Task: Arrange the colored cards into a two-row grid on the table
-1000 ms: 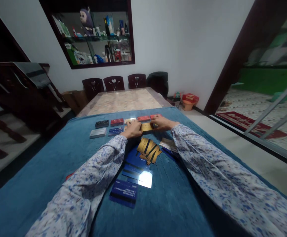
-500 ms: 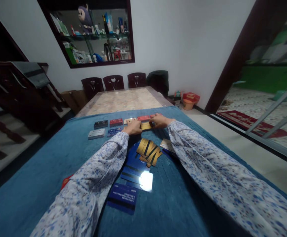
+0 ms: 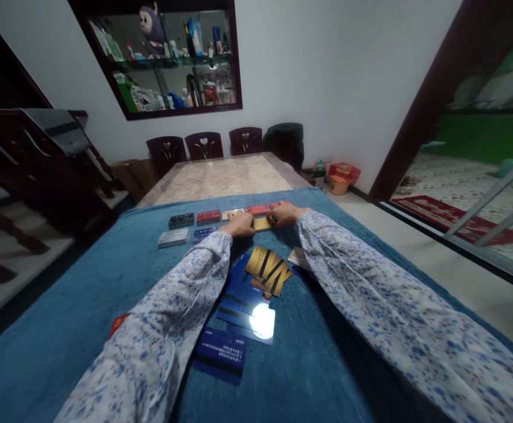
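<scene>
A stack of gold cards (image 3: 262, 224) lies between my two hands in the nearer row of card stacks. My left hand (image 3: 240, 224) grips its left end with curled fingers, and my right hand (image 3: 284, 214) pinches its right end. Behind it are a red stack (image 3: 257, 210) and a whitish stack (image 3: 232, 214), partly covered by my left hand. Closer to me, loose gold cards (image 3: 268, 270) fan out over blue cards (image 3: 241, 296), with a dark blue card (image 3: 221, 352) nearest. A pale card (image 3: 299, 257) shows beside my right sleeve.
Left of my hands stand a black stack (image 3: 181, 220), a red stack (image 3: 208, 217), a white stack (image 3: 173, 238) and a blue stack (image 3: 204, 235). A red card (image 3: 117, 324) peeks out by my left sleeve. The blue cloth (image 3: 84, 305) covers the table's near part; chairs (image 3: 203, 145) stand beyond.
Both hands stay at the gold stack, with only slight finger shifts. The whole view has moved very slightly; the loose cards lie as before.
</scene>
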`<control>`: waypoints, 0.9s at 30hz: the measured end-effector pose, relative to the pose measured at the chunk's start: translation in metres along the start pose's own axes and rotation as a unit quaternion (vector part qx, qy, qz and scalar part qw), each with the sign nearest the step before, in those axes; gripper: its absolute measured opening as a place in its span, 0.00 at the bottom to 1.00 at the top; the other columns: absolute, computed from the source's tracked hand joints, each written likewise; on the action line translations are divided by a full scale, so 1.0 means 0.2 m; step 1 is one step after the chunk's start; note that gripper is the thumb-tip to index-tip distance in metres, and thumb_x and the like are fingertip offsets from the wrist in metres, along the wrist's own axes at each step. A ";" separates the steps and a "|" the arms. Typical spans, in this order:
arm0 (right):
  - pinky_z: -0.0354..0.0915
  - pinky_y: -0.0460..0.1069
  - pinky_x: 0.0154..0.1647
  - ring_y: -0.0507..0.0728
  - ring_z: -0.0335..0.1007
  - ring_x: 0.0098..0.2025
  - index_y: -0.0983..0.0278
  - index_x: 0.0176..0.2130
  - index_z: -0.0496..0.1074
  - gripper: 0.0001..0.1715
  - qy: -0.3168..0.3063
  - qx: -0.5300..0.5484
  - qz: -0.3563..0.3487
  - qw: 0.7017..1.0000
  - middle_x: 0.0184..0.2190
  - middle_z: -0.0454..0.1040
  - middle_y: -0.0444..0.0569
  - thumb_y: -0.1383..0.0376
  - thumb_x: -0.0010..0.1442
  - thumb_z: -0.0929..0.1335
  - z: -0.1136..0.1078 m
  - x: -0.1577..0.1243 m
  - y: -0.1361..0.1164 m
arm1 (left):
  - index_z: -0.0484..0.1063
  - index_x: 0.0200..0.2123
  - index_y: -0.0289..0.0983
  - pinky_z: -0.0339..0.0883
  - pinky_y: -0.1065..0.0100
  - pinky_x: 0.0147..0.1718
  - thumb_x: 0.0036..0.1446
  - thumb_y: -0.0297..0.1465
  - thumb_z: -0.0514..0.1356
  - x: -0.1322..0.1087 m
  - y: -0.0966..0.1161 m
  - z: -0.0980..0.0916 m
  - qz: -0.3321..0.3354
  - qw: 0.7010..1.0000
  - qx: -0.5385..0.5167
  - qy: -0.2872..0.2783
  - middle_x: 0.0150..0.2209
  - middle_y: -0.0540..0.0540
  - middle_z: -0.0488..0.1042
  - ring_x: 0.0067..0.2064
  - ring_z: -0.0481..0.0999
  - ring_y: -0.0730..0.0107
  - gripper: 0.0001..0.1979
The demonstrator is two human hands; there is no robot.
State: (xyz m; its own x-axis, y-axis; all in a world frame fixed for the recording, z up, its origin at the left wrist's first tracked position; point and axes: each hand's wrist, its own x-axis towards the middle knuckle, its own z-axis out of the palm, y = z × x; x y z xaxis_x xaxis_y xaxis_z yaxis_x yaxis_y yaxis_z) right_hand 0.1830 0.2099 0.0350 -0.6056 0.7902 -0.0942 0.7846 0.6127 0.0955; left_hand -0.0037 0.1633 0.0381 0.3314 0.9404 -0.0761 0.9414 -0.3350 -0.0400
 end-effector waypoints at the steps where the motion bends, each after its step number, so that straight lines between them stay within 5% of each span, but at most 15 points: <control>1: 0.64 0.57 0.52 0.68 0.72 0.52 0.60 0.47 0.80 0.20 -0.005 0.002 0.007 1.000 0.47 0.81 0.57 0.61 0.54 0.72 0.00 0.00 0.00 | 0.79 0.43 0.37 0.59 0.38 0.58 0.54 0.33 0.63 0.00 0.00 0.00 0.002 1.000 0.000 -0.004 0.51 0.35 0.77 0.60 0.67 0.40 0.13; 10: 0.69 0.56 0.44 0.71 0.70 0.54 0.59 0.46 0.82 0.21 -0.046 0.006 0.042 0.998 0.46 0.81 0.57 0.63 0.51 0.72 -0.03 0.02 -0.04 | 0.78 0.40 0.37 0.60 0.40 0.57 0.54 0.31 0.62 0.00 0.00 -0.02 0.014 1.000 0.001 -0.019 0.50 0.36 0.78 0.60 0.66 0.43 0.11; 27: 0.67 0.55 0.45 0.69 0.69 0.54 0.61 0.44 0.82 0.20 -0.035 -0.004 0.027 0.999 0.45 0.80 0.57 0.62 0.49 0.72 -0.02 0.02 -0.03 | 0.78 0.43 0.37 0.60 0.42 0.57 0.55 0.35 0.61 -0.02 -0.01 0.00 0.038 0.999 0.017 0.000 0.52 0.34 0.76 0.61 0.64 0.41 0.14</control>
State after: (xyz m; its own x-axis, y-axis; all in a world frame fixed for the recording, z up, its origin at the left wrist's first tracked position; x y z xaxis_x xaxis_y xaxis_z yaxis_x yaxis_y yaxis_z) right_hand 0.1757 0.2103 0.0390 -0.5507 0.8196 -0.1578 0.8151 0.5688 0.1098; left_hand -0.0072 0.1612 0.0392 0.4011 0.9125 -0.0801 0.9112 -0.4064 -0.0671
